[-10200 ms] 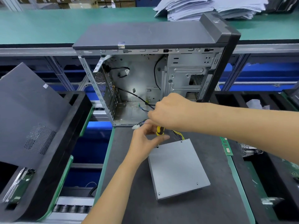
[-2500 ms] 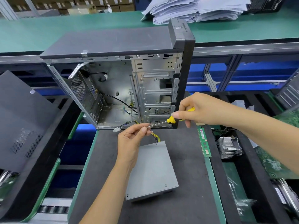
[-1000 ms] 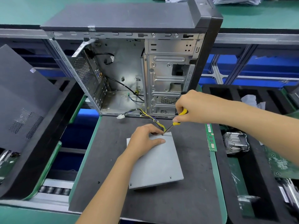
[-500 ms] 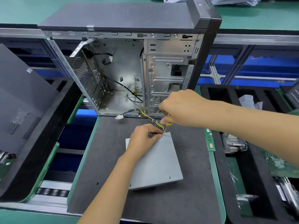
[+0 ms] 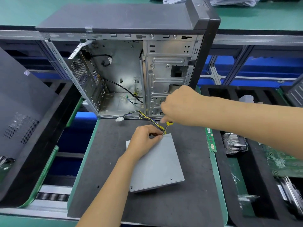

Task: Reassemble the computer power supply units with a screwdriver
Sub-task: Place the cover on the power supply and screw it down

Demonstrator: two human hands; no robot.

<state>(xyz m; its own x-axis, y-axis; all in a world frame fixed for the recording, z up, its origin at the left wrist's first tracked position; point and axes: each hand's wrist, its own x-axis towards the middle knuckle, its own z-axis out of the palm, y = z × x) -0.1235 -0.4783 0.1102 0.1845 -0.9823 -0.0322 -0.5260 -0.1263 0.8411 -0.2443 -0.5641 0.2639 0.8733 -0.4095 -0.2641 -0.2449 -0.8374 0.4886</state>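
A grey power supply unit [image 5: 157, 164] lies flat on the dark mat [image 5: 105, 161], its yellow and black cable bundle [image 5: 147, 119] running toward the open computer case [image 5: 124, 69]. My left hand [image 5: 144, 139] rests on the unit's far edge, fingers pinched at its far corner beside the cables. My right hand [image 5: 180, 105] grips a yellow-handled screwdriver [image 5: 167, 126] from above, the shaft pointing down at that same corner. The tip and any screw are hidden by my fingers.
A black side panel [image 5: 24, 104] leans in a tray at the left. A green memory stick [image 5: 211, 140] lies along the mat's right edge. Black trays on the right hold a heatsink [image 5: 234, 143] and a circuit board [image 5: 282, 161]. Paper stacks sit on the far green bench.
My right hand has shifted slightly right and turned with the screwdriver still at the unit's far corner. My left hand stays pinched there. The unit has not moved.
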